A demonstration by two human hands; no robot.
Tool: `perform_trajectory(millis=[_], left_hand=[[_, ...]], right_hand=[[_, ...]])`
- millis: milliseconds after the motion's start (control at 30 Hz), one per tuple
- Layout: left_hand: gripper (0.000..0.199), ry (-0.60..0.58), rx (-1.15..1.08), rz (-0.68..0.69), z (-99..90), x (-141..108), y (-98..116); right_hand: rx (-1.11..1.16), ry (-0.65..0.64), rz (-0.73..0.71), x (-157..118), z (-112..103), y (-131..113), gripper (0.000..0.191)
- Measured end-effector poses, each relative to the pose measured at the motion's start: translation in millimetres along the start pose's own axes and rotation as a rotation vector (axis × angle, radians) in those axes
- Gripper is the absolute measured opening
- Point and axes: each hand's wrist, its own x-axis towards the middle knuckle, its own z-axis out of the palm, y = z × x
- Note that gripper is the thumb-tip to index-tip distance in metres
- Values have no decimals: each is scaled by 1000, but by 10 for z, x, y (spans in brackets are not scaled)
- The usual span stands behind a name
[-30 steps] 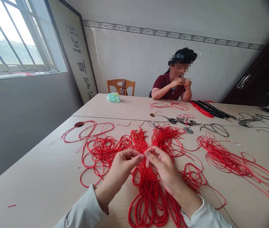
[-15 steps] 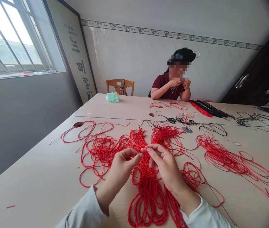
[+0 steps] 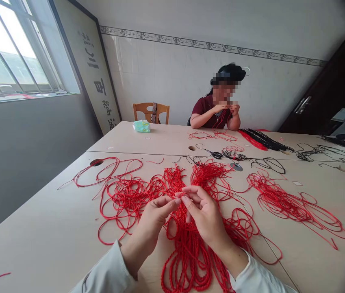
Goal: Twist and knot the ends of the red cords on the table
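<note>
My left hand (image 3: 155, 217) pinches a thin red cord between thumb and forefinger. Right beside it, my right hand (image 3: 204, 215) grips the same cord, its fingertips nearly meeting those of the left. Most of the held cord is hidden by the fingers. Both hands hover over a thick bundle of braided red cords (image 3: 187, 254), whose looped ends hang toward the table's near edge. A loose tangle of red cord (image 3: 123, 199) lies left of the hands. Behind the right hand is a second red cord bundle (image 3: 209, 173).
Across the table (image 3: 53, 219) sits a person (image 3: 211, 112) handling red cord. Black scissors (image 3: 217, 155) lie mid-table near black cords (image 3: 270, 165). More red cord (image 3: 294, 205) is spread at right. A tissue pack (image 3: 142, 126) stands near a wooden chair (image 3: 150, 112).
My left hand's fingertips have closed in against the right's, both still on the red cord. The whole view has shifted slightly.
</note>
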Motion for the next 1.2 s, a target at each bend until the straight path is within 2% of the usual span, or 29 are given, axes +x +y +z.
perform_trajectory(millis=[133,200,267,333,433,533,733,900,1067,1200], left_hand=[[21,-13,-21,-1,11,-2,-15],[20,-6,-31,13,13,-4,-10],[21,27,-25,48,11,-2,1],[23,69,15,99,10,-1,12],[24,108,120,169,20,-6,26],[24,104,214,204,43,-19,35],[29,100,265,207,75,-48,53],[37,96,259,124,113,-91,107],[34,76,259,129,150,-115,147],[36,50,258,101,118,-84,90]], right_hand=[[169,35,72,40,-32,20,25],[223,10,111,54,-56,14,22],[178,-32,98,51,-73,-8,14],[50,-52,24,36,-81,-39,11],[-89,-40,-41,16,-77,-71,18],[-89,-47,4,20,-73,-67,23],[103,-82,83,21,-80,-38,14],[277,-126,107,15,-85,-89,8],[431,-52,207,60,-97,-100,17],[486,21,225,97,-136,-77,24]])
